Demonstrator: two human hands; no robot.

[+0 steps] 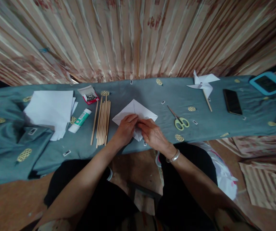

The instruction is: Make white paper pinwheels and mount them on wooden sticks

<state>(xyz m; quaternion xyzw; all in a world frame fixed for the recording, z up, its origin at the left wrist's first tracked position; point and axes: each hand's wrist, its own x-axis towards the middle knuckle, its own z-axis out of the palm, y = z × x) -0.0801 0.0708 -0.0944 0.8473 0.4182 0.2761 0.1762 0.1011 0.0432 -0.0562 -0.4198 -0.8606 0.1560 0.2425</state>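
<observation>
A white square of paper lies on the cloth with one corner pointing away from me, dark lines crossing it from the corners. My left hand rests on its left half, closed with fingers together against the paper near the middle. From the right, my right hand meets it there, fingers curled and closed on the paper. The fingertips touch or nearly touch, and they cover the square's centre. Whether anything small is between them I cannot make out. Green-handled scissors lie to the right, wooden sticks to the left.
On the cloth-covered table are stacked white sheets, a glue tube and an open red-and-white box of small metal pieces. Farther right lie a paper pinwheel on a stick, a phone and a blue-framed tablet.
</observation>
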